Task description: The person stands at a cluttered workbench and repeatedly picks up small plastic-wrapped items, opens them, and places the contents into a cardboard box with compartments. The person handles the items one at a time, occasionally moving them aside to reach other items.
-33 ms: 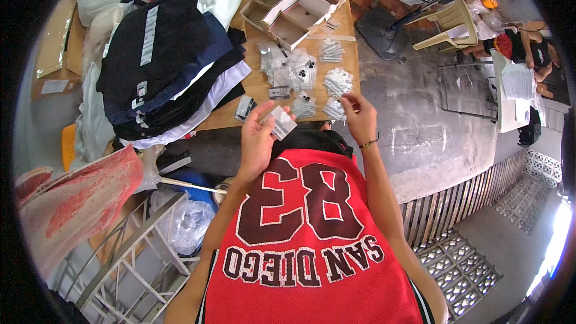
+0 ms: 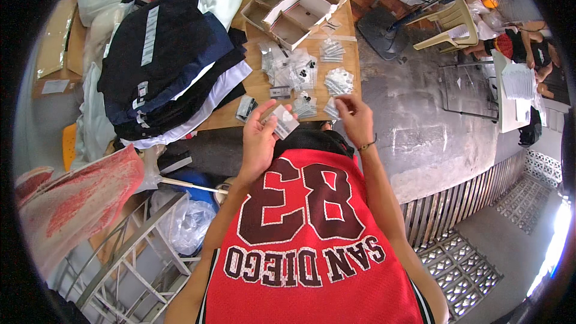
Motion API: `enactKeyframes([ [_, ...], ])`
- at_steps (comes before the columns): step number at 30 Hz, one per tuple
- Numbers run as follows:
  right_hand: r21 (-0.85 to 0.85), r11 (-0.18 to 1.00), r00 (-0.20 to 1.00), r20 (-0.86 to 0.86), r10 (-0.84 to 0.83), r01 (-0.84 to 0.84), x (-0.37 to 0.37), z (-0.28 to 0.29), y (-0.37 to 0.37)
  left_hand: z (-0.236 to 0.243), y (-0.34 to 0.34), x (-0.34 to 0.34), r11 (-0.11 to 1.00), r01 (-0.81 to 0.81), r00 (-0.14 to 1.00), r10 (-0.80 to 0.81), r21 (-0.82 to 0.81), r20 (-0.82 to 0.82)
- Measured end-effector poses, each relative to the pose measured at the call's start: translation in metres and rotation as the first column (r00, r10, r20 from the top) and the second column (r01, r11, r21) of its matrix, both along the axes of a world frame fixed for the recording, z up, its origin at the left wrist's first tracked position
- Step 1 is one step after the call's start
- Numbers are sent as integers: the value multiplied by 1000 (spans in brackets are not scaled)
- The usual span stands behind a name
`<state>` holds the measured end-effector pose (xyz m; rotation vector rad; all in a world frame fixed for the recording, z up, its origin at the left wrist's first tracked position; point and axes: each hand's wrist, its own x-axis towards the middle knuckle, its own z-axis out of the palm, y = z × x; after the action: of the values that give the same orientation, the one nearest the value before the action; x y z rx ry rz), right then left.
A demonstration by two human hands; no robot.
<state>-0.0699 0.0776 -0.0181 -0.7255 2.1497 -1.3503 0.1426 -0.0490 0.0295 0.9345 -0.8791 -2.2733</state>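
My left hand (image 2: 259,141) grips a small clear packet (image 2: 283,125) with a pale label, above the wooden table's front edge. My right hand (image 2: 359,121) has its fingers curled and pinched over a small pile of packets (image 2: 330,108) at the table's right front; what, if anything, is between the fingertips is too small to make out. More piles of labelled clear packets (image 2: 291,69) lie on the wooden table (image 2: 213,117), some with small dark pieces. A small dark-printed packet stack (image 2: 246,108) sits just left of my left hand.
Folded dark garments (image 2: 165,42) cover the table's left. A divided cardboard box (image 2: 300,6) stands at the back. A plastic chair (image 2: 450,24), a white table (image 2: 510,90) and another person (image 2: 534,54) are at the right, a metal ladder (image 2: 132,252) and pink-stained cloth (image 2: 84,192) at lower left.
My right hand has shifted slightly left over the packets. My left hand and its packet have moved a little to the right.
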Motion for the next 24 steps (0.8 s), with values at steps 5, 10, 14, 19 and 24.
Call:
enactKeyframes([
  [5,20,962,935,244,258,-271,48,56,-26,-3,1,-4,1000,12,1000,-11,-15,21],
  [10,-15,961,896,358,262,-275,52,41,-29,1,2,-6,995,24,996,-16,93,-93],
  [14,-20,968,886,398,237,-250,48,51,-26,5,0,3,975,50,992,-23,217,-123],
  [19,-27,972,888,400,225,-234,46,51,-21,6,9,6,995,98,993,-98,5,65],
  [24,-30,969,904,355,239,-244,46,52,-18,9,13,6,992,121,975,-110,-46,194],
])
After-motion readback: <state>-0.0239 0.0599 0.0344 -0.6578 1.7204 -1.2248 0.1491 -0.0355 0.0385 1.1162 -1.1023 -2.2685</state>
